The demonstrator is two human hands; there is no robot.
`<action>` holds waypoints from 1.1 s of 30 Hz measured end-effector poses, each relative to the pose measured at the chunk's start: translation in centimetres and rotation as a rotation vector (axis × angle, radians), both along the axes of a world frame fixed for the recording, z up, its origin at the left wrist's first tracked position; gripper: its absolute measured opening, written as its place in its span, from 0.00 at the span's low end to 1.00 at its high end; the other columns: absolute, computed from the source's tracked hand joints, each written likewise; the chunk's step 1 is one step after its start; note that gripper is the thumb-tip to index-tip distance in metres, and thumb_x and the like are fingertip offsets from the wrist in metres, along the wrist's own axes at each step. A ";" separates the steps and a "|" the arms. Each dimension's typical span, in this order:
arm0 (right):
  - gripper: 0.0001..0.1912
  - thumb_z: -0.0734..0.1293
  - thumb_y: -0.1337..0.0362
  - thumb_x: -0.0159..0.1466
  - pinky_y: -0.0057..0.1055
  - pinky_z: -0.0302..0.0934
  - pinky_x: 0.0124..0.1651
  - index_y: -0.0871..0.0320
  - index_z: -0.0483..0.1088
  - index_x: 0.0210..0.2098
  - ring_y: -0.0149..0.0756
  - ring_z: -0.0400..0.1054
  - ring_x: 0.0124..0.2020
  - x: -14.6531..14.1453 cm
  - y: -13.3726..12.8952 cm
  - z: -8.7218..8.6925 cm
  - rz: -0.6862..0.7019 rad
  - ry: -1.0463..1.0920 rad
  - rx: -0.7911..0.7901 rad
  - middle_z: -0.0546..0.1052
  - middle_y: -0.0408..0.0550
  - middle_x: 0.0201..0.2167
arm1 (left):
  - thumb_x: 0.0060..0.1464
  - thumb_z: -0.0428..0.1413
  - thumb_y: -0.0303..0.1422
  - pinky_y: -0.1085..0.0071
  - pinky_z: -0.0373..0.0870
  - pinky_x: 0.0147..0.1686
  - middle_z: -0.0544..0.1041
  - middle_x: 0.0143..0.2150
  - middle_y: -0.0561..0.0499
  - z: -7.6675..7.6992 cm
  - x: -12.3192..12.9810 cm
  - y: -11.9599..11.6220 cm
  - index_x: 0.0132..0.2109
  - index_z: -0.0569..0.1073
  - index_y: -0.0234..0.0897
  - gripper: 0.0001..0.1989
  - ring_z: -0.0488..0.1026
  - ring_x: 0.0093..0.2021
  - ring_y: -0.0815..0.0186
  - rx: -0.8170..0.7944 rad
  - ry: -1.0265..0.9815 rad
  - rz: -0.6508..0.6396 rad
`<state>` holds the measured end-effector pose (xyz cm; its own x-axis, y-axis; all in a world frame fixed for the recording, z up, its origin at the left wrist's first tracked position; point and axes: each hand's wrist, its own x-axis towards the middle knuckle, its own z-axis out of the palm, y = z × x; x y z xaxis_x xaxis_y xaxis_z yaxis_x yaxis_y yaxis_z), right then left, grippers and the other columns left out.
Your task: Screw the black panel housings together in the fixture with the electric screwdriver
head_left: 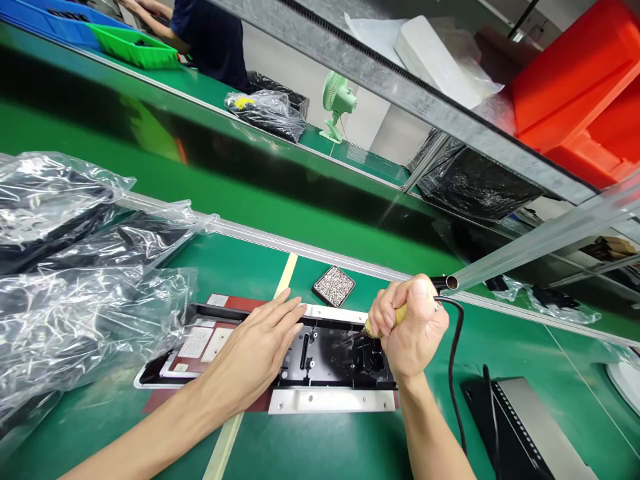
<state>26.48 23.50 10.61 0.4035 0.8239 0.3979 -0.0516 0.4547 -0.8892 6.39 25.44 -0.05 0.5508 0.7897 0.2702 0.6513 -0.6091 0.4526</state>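
Observation:
A long black plastic housing [325, 357] lies on the green bench, seated in a red-brown fixture with white strips [333, 401]. My left hand [270, 340] rests flat across its middle, fingers stretched out and holding nothing. In my right hand [413, 327] is a corded soldering iron [373, 327] with a yellow handle, gripped in wrapped fingers. Its thin metal tip points down-left into the right half of the housing; whether it touches the plastic I cannot tell. Behind the housing sits a small black tray [335, 286] of tiny speckled pieces.
Plastic-bagged dark parts [85, 327] crowd the left. A black cable [456, 373] runs beside my right wrist, near an open metal tube [451, 283]. At right lies a black and grey panel [530, 427]. Overhead are a metal shelf [400, 100] and an orange-red bin [575, 80]. A person [210, 47] works across.

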 end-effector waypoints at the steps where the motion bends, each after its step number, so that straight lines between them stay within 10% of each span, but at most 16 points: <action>1: 0.20 0.64 0.54 0.70 0.22 0.50 0.12 0.55 0.59 0.25 0.23 0.51 0.12 0.0 0.0 0.0 -0.004 0.002 0.005 0.59 0.34 0.15 | 0.72 0.43 0.39 0.48 0.67 0.66 0.70 0.68 0.48 0.0 0.0 0.0 0.66 0.68 0.39 0.23 0.59 0.73 0.55 -0.009 -0.009 0.002; 33: 0.20 0.62 0.56 0.72 0.23 0.49 0.12 0.55 0.60 0.24 0.23 0.50 0.12 0.0 0.0 -0.1 0.031 0.051 0.028 0.58 0.34 0.14 | 0.71 0.43 0.39 0.48 0.64 0.69 0.68 0.70 0.50 0.3 0.2 0.0 0.67 0.67 0.39 0.24 0.53 0.75 0.54 -0.050 -0.020 0.014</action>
